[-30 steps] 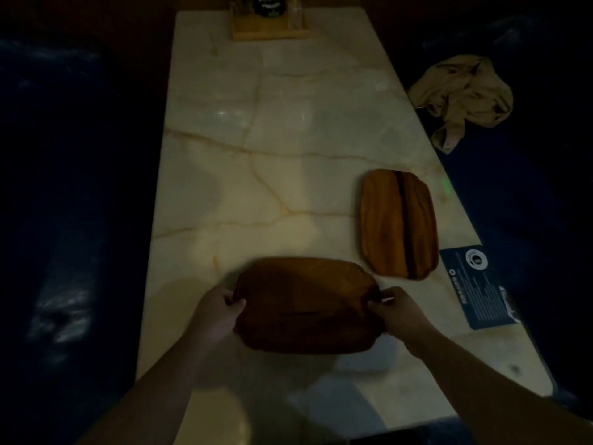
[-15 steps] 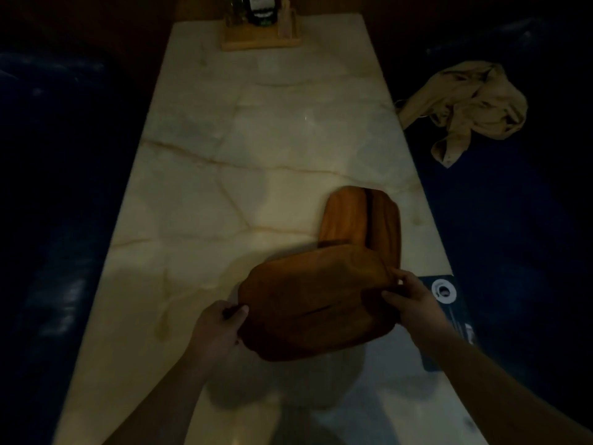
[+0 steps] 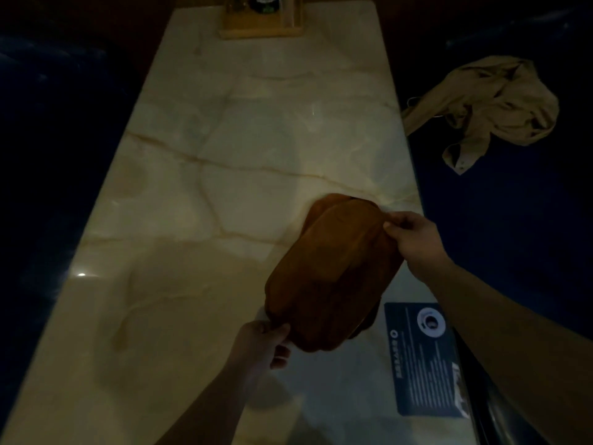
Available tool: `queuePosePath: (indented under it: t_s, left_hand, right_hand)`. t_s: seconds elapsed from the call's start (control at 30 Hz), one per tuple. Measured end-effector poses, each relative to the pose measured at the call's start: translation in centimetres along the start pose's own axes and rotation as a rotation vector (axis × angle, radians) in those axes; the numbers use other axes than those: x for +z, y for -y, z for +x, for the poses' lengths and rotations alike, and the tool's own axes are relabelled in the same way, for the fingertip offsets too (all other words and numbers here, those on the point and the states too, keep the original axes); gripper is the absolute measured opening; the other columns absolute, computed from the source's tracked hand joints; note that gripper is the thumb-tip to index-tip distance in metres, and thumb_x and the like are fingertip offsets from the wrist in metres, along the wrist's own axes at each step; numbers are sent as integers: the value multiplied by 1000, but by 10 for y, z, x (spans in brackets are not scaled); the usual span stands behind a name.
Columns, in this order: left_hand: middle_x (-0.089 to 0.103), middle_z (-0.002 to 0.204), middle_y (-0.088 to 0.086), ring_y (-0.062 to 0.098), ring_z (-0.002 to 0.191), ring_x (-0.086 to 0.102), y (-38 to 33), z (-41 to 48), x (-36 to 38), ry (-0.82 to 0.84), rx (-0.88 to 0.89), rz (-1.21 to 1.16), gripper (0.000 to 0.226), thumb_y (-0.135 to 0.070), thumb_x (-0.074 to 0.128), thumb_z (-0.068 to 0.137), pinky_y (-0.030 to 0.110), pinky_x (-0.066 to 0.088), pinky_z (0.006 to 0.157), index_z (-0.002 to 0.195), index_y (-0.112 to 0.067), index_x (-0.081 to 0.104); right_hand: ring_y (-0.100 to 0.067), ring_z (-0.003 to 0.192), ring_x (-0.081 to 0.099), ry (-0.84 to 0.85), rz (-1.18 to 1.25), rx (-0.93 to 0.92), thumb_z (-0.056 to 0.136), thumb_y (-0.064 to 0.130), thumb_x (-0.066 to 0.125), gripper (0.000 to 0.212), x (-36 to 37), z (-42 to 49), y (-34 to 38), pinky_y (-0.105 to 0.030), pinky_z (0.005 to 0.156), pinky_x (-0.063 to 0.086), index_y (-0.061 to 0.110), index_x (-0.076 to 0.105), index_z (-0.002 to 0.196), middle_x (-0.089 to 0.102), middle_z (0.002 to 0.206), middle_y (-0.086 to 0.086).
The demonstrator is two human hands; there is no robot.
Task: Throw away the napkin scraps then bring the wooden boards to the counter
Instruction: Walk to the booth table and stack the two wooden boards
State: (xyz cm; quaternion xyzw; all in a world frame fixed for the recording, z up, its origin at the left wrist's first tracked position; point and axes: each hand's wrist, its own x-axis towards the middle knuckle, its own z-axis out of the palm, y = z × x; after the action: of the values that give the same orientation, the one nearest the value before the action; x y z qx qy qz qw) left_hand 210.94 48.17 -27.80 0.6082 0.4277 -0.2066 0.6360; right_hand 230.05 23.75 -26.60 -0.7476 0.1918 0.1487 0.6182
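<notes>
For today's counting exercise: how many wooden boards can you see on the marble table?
2. The upper board is held at its ends by the left hand and right hand. The lower board lies beneath it, mostly hidden, only its edges showing.

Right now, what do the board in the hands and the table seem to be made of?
Top board: likely wood, smooth brown finish, faint grain streaks. Table: looks like polished marble or a lookalike, cream with tan veins and a glossy glint. Dim light leaves both uncertain.
</notes>
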Motion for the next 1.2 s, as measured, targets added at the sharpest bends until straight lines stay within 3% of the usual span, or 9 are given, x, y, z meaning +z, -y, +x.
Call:
queuePosePath:
  t_s: [0.2, 0.33, 0.47, 0.57, 0.67, 0.8, 1.0, 1.1, 1.2]
  left_hand:
    - [65, 63, 9, 22, 48, 60, -4, 7, -1, 11, 29, 205, 19, -18, 65, 87, 31, 52, 48, 76, -4, 60]
    - [61, 50, 11, 24, 39, 59, -24, 22, -14, -108, 145, 300, 21, -23, 62, 90, 35, 56, 46, 75, -9, 56]
    - [61, 45, 7, 22, 37, 61, -47, 38, -25, -113, 227, 396, 18, -22, 64, 87, 33, 55, 39, 80, -6, 61]
    - [62, 54, 12, 29, 49, 65, -56, 44, -26, -23, 256, 499, 24, -22, 68, 85, 43, 59, 51, 78, 1, 63]
    - [64, 59, 24, 38, 58, 69, -59, 41, -21, 3, 288, 637, 35, -37, 72, 75, 55, 58, 62, 63, -7, 59]
    - [69, 59, 23, 32, 57, 70, -49, 34, -9, 5, 279, 640, 33, -33, 69, 80, 53, 59, 63, 57, -11, 59]
    - [66, 48, 15, 25, 42, 65, -38, 26, 16, 1, 248, 574, 31, -20, 60, 90, 38, 59, 50, 62, -5, 59]
    - [63, 45, 9, 21, 38, 62, -35, 25, 18, -15, 247, 581, 29, -22, 58, 91, 33, 57, 45, 66, -7, 54]
    - [63, 48, 10, 22, 39, 63, -34, 24, 19, -27, 239, 570, 27, -24, 56, 92, 36, 58, 47, 70, -7, 53]
  right_hand:
    - [-28, 104, 63, 28, -183, -70, 91, 12, 61, 15, 2, 20, -4, -44, 97, 51, 12, 69, 103, 67, 105, -9]
    - [-29, 103, 61, -4, -280, -89, 91, 10, 59, 16, -3, 21, -7, -45, 94, 52, 8, 66, 105, 63, 106, -11]
    - [-28, 97, 62, -12, -351, -35, 91, 25, 62, 27, -12, 10, -17, -47, 86, 55, 8, 62, 111, 63, 103, -10]
    - [-21, 82, 62, 83, -452, 40, 91, 40, 59, 38, -17, -2, -27, -34, 67, 53, 6, 64, 108, 65, 98, -9]
    - [-24, 82, 63, 100, -474, 25, 93, 41, 56, 38, -19, -3, -29, -39, 74, 55, 7, 64, 106, 67, 101, -14]
    - [-33, 95, 63, 36, -604, -121, 93, 38, 57, 39, -13, 12, -14, -46, 84, 53, 2, 64, 107, 67, 105, -20]
    - [-27, 90, 60, 13, -717, -228, 92, 34, 60, 32, -6, 33, 0, -28, 70, 41, 6, 61, 108, 64, 100, -14]
    - [-23, 82, 57, 27, -740, -274, 91, 34, 61, 31, -4, 39, 1, -28, 65, 40, 7, 57, 105, 65, 100, -16]
    - [-32, 89, 62, 33, -800, -312, 91, 37, 59, 35, -2, 45, -1, -32, 66, 44, 7, 56, 108, 66, 102, -19]
